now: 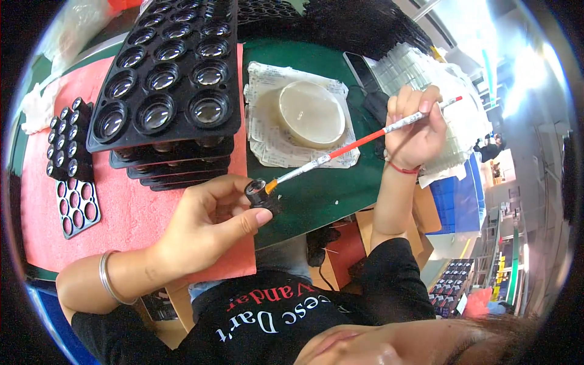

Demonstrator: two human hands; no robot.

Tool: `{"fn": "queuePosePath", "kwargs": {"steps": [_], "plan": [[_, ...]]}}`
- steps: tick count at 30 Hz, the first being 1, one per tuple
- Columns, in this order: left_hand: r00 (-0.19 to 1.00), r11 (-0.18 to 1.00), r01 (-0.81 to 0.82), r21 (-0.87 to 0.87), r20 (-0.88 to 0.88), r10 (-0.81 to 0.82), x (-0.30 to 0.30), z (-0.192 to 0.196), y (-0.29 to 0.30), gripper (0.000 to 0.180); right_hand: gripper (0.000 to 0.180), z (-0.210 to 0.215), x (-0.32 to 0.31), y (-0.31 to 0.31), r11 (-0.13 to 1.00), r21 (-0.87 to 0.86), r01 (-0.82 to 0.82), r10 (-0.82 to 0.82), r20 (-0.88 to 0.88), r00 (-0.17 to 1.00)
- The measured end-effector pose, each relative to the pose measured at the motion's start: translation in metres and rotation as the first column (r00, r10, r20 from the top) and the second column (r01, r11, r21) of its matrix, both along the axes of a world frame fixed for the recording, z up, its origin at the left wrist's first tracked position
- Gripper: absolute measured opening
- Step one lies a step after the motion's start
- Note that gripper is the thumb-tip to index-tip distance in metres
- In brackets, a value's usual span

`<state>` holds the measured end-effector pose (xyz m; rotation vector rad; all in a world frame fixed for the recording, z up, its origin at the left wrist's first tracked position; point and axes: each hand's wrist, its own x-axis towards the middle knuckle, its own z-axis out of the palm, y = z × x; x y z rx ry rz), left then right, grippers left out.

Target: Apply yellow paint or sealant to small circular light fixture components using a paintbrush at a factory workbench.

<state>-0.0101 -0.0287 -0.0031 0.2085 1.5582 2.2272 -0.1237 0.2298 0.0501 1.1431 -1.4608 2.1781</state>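
Nearest edge: the front edge of the dark green tabletop [304, 201], running diagonally just past the black shirt [274, 310]. Salmon-pink cloth mat [128, 219] covers the left part and hangs over that edge. Room to move: a wedge of green between the mat's right edge, the front edge and the paper pad; the left fingertips reach into it. Small black cylindrical barrel [259, 193] sits at those fingertips, held above the table, tilted, round mouth facing up. Left hand [198, 222]: thumb and fingers clamped on the barrel, thumb on the near side, other fingers partly hidden behind. Slim red-and-white brush [356, 145] slants down from the right; orange bristles meet the barrel at its rim, can't tell if they go inside. Right hand [420, 131]: thumb and fingers pinched on the brush toward its rear end, red tip sticking out beyond, hand raised. Farther out: tall stack of black plastic trays [164, 141] with clear round lenses in the pockets, on the mat, front corner near the left hand. Left of it, cluster of short black cylinders [70, 143]. Pale round dish [291, 132] sits on a square white paper pad [261, 109], beyond the brush shaft.
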Motion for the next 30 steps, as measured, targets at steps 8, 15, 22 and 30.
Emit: {"fn": "queuePosePath", "kwargs": {"steps": [8, 15, 22, 30], "plan": [[0.999, 0.996, 0.04, -0.081, -0.032, -0.042, -0.001, -0.0005, -0.0032, 0.025, 0.021, 0.0016, 0.0003, 0.0014, 0.996, -0.09, 0.007, -0.002, 0.059, 0.998], [0.998, 0.993, -0.029, -0.117, -0.06, 0.023, 0.0004, 0.0012, -0.0003, 0.025, 0.021, -0.0001, 0.0069, -0.0068, 0.997, -0.067, -0.029, 0.035, 0.085, 0.996], [0.998, 0.995, -0.017, -0.103, -0.063, 0.011, -0.0006, -0.0013, 0.0002, 0.026, 0.02, -0.0007, 0.0037, -0.0033, 0.999, -0.002, 0.052, -0.052, 0.014, 0.999], [0.996, 0.992, -0.01, -0.125, -0.087, -0.001, -0.0014, -0.0027, -0.0004, 0.027, 0.02, -0.0019, -0.001, 0.0002, 0.995, -0.038, 0.095, -0.095, 0.012, 0.995]]}}
